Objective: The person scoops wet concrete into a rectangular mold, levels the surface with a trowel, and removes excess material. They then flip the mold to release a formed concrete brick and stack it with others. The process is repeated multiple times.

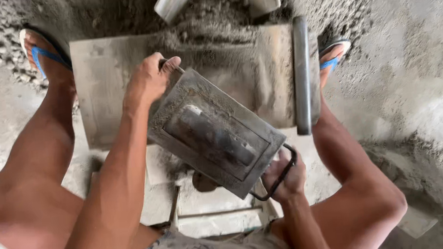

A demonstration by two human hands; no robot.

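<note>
The fingers of the left hand (149,78) curl tight around a thin wire handle at the far left end of a rectangular metal mould (215,132); the knuckles face the camera and the thumb lies along the mould's rim. The fingers of the right hand (285,174) are clenched around the matching dark wire handle (279,174) at the near right end, its loop visible across the hand. Between the two hands the mould is held tilted and on a diagonal, clear of the surface below, in the middle of the scene. Its grey, grit-coated face carries a raised rectangular block with a dark rounded centre.

Under and beyond the mould lies a flat grey slab (106,92), dusted with grit, with loose grey mix (212,24) heaped along its far edge. A dark upright bar (301,75) stands along the slab's right side. Near the person, below the mould, sits a pale frame of flat boards (213,213).

The person's bare legs flank the slab; each foot wears a sandal with blue straps, the left sandal (39,52) at far left, the right sandal (332,56) just right of the bar. Grey sandy ground (419,70) surrounds all.
</note>
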